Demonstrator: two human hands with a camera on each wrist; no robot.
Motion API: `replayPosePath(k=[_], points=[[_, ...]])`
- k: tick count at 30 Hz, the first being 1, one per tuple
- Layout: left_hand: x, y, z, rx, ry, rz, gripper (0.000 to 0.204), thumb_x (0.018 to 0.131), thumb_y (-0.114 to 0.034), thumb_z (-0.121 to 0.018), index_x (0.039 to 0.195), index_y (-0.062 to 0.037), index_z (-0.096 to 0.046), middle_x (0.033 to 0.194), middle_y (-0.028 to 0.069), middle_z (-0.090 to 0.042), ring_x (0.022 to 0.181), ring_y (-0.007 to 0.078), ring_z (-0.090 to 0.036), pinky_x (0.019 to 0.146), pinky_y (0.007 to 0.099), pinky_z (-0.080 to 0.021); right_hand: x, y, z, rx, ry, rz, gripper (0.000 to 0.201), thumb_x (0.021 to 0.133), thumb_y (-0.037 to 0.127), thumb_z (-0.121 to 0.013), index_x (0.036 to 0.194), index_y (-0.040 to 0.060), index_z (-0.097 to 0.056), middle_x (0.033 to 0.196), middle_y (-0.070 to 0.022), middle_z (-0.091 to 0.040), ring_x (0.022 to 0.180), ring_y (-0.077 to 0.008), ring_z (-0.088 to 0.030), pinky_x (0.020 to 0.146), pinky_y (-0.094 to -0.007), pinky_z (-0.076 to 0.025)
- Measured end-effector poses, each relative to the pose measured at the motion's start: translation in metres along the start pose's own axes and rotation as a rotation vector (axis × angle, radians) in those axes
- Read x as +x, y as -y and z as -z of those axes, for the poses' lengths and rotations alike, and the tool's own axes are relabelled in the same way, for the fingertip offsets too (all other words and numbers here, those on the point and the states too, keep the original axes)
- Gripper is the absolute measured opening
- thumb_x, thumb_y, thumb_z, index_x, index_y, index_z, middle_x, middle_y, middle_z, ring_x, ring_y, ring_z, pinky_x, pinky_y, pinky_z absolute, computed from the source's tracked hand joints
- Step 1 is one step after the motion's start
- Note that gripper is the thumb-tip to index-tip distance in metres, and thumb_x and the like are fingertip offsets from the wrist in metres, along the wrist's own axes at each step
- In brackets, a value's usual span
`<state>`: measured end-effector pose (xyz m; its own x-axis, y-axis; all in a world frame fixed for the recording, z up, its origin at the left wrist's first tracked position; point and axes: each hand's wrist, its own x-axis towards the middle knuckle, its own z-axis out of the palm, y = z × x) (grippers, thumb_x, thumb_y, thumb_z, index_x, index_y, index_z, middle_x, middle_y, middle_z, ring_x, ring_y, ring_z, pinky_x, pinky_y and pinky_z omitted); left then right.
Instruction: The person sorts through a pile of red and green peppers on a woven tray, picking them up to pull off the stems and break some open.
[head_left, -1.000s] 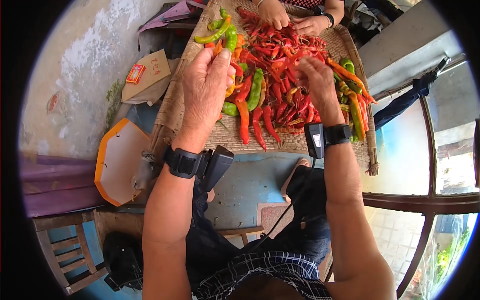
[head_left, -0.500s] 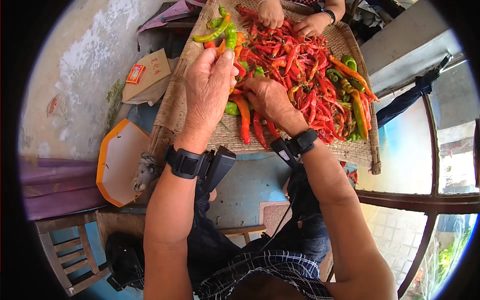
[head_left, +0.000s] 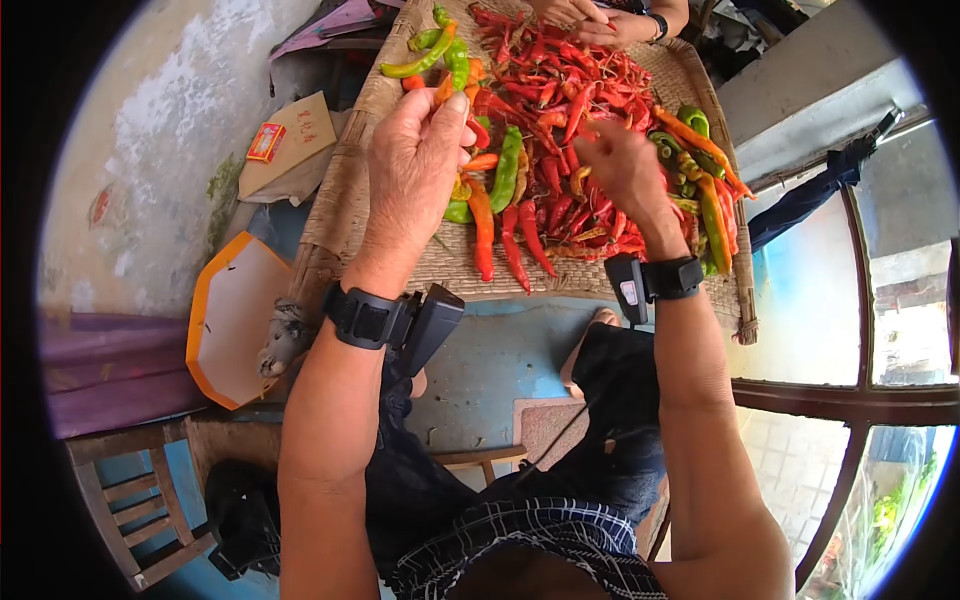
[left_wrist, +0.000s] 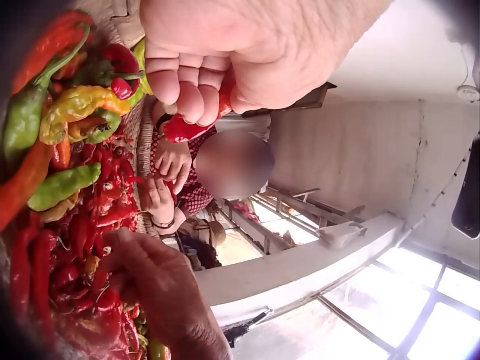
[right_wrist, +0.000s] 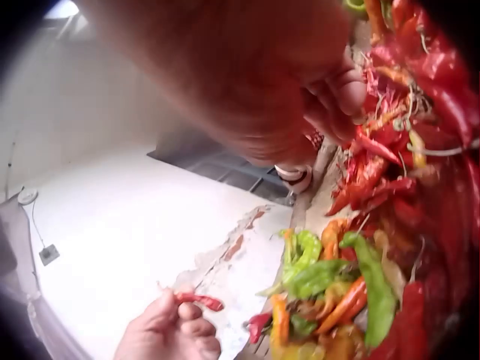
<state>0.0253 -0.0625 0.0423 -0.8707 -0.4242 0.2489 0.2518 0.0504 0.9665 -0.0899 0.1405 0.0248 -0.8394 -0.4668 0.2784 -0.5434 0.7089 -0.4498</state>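
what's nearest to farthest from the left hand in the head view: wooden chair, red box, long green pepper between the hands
1. Long green pepper, just right of the left hand
2. Red box, left of the hand
3. Wooden chair, lower left

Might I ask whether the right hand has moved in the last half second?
Yes: in the head view, the right hand has moved rightward, away from the long green chili pepper on the woven tray.
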Motion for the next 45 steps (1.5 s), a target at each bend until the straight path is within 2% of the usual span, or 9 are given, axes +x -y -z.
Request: replayPosePath(k=[2, 17, 19, 22, 27, 37, 40, 43, 45], points=[[0.000, -0.001, -0.002, 0.011, 0.008, 0.008, 0.026, 0.092, -0.024, -0.055, 0.097, 0.0011, -0.060, 0.070, 0.0024, -0.061, 0.060, 0.0059, -0.054, 0.057, 0.0204, -0.046, -0.015, 0.010, -0.011, 0.112, 0.362, 0.058, 0.030, 0.079, 0.025, -0.066, 0.100, 0.0050, -0.056, 0.070, -0.0162, -0.063, 0.068, -0.0342, -0.063, 0.062, -0.0410, -0.050], [0.000, 0.002, -0.015, 0.080, 0.062, 0.015, 0.026, 0.092, -0.024, -0.055, 0.094, 0.0021, -0.059, 0.072, 0.0032, -0.060, 0.063, 0.0064, -0.055, 0.058, 0.0214, -0.047, -0.015, 0.002, 0.027, 0.660, 0.582, -0.204, 0.021, 0.080, 0.009, -0.064, 0.098, -0.0005, -0.062, 0.075, -0.0087, -0.064, 0.064, -0.0149, -0.060, 0.057, -0.0297, -0.048], [0.000, 0.004, -0.015, 0.080, 0.065, 0.015, 0.027, 0.092, -0.024, -0.055, 0.095, 0.0021, -0.059, 0.072, 0.0031, -0.060, 0.063, 0.0065, -0.055, 0.058, 0.0213, -0.047, -0.007, -0.007, 0.025, 0.886, -0.126, -0.104, 0.023, 0.084, 0.012, -0.065, 0.101, -0.0024, -0.061, 0.074, -0.0083, -0.063, 0.062, -0.0128, -0.059, 0.055, -0.0283, -0.048], [0.001, 0.008, -0.015, 0.077, 0.064, 0.016, 0.027, 0.092, -0.025, -0.055, 0.096, 0.0014, -0.059, 0.071, 0.0027, -0.059, 0.063, 0.0064, -0.055, 0.058, 0.0209, -0.047, -0.008, -0.002, 0.013, 0.362, -0.269, 0.086, 0.026, 0.084, 0.017, -0.066, 0.103, -0.0011, -0.061, 0.076, -0.0094, -0.064, 0.063, -0.0124, -0.059, 0.056, -0.0280, -0.049], [0.005, 0.004, -0.010, 0.087, 0.044, 0.011, 0.026, 0.092, -0.025, -0.055, 0.096, -0.0002, -0.060, 0.070, 0.0019, -0.059, 0.062, 0.0057, -0.054, 0.057, 0.0205, -0.045, -0.048, 0.050, -0.022, 0.202, 0.539, 0.077, 0.031, 0.082, 0.023, -0.068, 0.100, -0.0002, -0.057, 0.076, -0.0108, -0.062, 0.069, -0.0194, -0.060, 0.063, -0.0324, -0.048], [0.003, 0.001, -0.007, 0.090, 0.008, 0.014, 0.025, 0.092, -0.025, -0.055, 0.095, -0.0007, -0.061, 0.070, 0.0015, -0.060, 0.060, 0.0057, -0.053, 0.057, 0.0207, -0.045, -0.031, 0.026, 0.000, 0.639, 0.739, -0.050, 0.022, 0.079, 0.007, -0.063, 0.100, -0.0001, -0.060, 0.079, -0.0090, -0.064, 0.074, -0.0176, -0.063, 0.064, -0.0314, -0.050], [0.004, 0.002, -0.006, 0.076, 0.030, 0.003, 0.026, 0.092, -0.025, -0.054, 0.096, -0.0002, -0.061, 0.070, 0.0016, -0.060, 0.061, 0.0057, -0.053, 0.057, 0.0208, -0.045, -0.018, 0.017, 0.031, 0.634, 0.584, -0.150, 0.021, 0.082, 0.009, -0.063, 0.102, 0.0001, -0.061, 0.076, -0.0060, -0.064, 0.070, -0.0121, -0.061, 0.060, -0.0279, -0.049], [0.002, 0.001, -0.009, 0.110, 0.047, 0.003, 0.027, 0.092, -0.026, -0.054, 0.097, 0.0002, -0.061, 0.070, 0.0017, -0.060, 0.061, 0.0059, -0.053, 0.057, 0.0210, -0.045, -0.008, -0.011, 0.022, 1.039, -0.136, -0.127, 0.024, 0.083, 0.012, -0.065, 0.104, 0.0003, -0.062, 0.075, -0.0072, -0.065, 0.066, -0.0117, -0.060, 0.059, -0.0262, -0.049], [0.002, 0.000, -0.012, 0.145, 0.049, 0.013, 0.028, 0.092, -0.026, -0.054, 0.096, 0.0003, -0.061, 0.070, 0.0018, -0.060, 0.061, 0.0060, -0.053, 0.057, 0.0211, -0.045, -0.010, -0.026, 0.016, 0.280, -0.276, 0.023, 0.028, 0.082, 0.014, -0.067, 0.106, -0.0006, -0.062, 0.075, -0.0078, -0.065, 0.066, -0.0117, -0.061, 0.061, -0.0261, -0.050]])
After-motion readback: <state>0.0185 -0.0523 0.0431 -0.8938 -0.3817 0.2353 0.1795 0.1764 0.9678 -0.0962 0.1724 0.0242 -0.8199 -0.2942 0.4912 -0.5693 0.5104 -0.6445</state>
